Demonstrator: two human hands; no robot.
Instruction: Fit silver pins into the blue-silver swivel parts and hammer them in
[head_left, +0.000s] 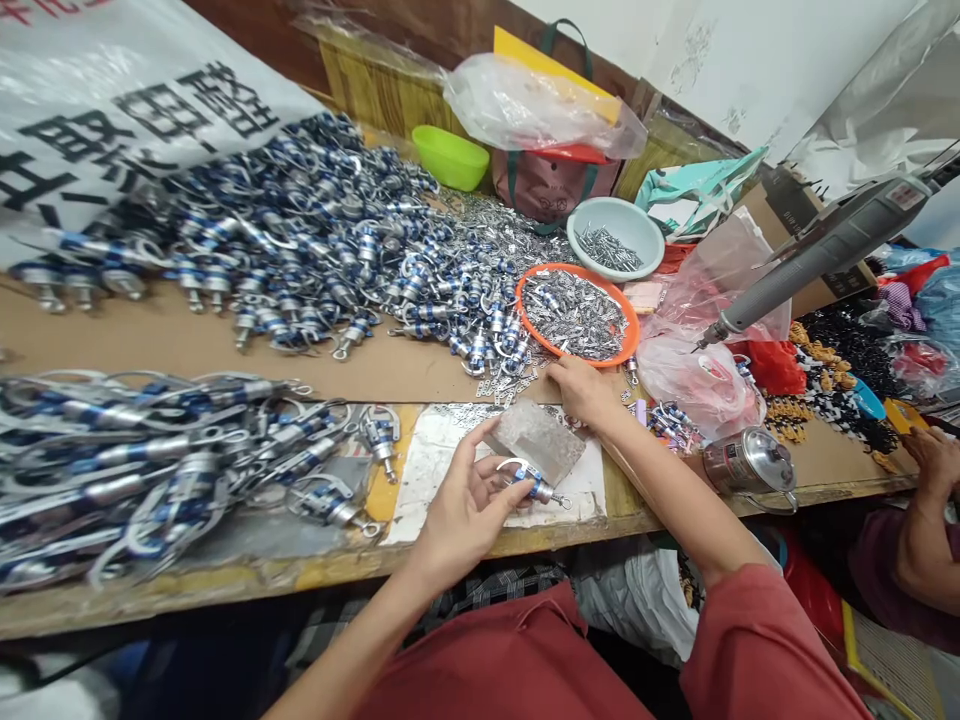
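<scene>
In my left hand (472,495) is a small blue-and-silver cylindrical piece (541,488) with a curved pale strap and a metal eyelet, pinched between thumb and fingers. A greyish, see-through block (538,440) sits on the white sheet (427,470) just beyond those fingers. My right hand (581,390) is at the near rim of an orange basket (636,335) of small metal parts, beside loose metal links (510,385). Its fingers are bent together; whatever they hold is hidden.
A large heap of similar pieces (315,230) covers the back left, with more in front (150,470). A pale blue bowl (649,240) holds metal pins. An electric screwdriver (817,260) hangs at right. A metal-lidded jar (750,462) stands near another person's hand (934,455).
</scene>
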